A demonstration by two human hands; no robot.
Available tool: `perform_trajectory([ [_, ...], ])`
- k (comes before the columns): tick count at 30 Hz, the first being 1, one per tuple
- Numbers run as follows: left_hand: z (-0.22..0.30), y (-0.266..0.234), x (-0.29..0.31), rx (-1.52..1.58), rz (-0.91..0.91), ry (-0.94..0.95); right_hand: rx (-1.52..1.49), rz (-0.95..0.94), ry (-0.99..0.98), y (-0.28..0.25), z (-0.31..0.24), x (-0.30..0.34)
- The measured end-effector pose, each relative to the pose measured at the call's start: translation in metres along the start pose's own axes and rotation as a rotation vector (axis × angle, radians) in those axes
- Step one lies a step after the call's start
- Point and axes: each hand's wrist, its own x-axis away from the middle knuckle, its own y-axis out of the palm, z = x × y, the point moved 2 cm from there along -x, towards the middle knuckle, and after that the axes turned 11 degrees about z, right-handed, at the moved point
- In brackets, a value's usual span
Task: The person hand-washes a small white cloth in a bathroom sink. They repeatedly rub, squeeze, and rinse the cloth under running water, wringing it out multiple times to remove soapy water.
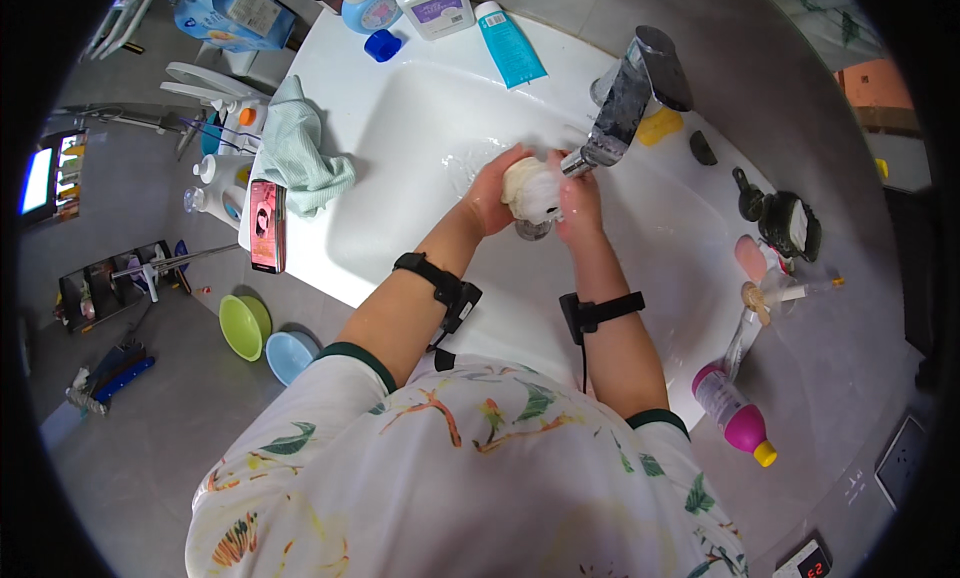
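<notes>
A wet, white and cream bundle (533, 190), soft like cloth, is between my hands over the white sink (400, 108). My left hand (488, 193) wraps round its left side with the fingers curled at the far edge. On the other side my right hand (582, 206) presses against it, just below the spout of the grey faucet (605, 143). A small dark spot shows on the bundle near my right hand. Under the bundle lies the metal drain (532, 230), partly covered. What exactly the bundle is, I cannot make out.
On the sink's far rim stand a white bottle (433, 6), a teal tube (511, 46) and a blue cap (382, 46). A pale green towel (300, 153) and a phone (267, 226) lie at the left edge. A pink bottle (735, 413) lies at the right.
</notes>
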Motion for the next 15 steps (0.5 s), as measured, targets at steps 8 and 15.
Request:
perform_trajectory([
  [8,-0.029,-0.046,-0.057,-1.311,0.178,0.712,0.871,0.227,-1.076,0.036,-0.006,0.086],
  [15,-0.037,-0.020,-0.035,-0.188,0.417,0.210,0.780,0.326,-0.530,0.009,-0.001,-0.014],
])
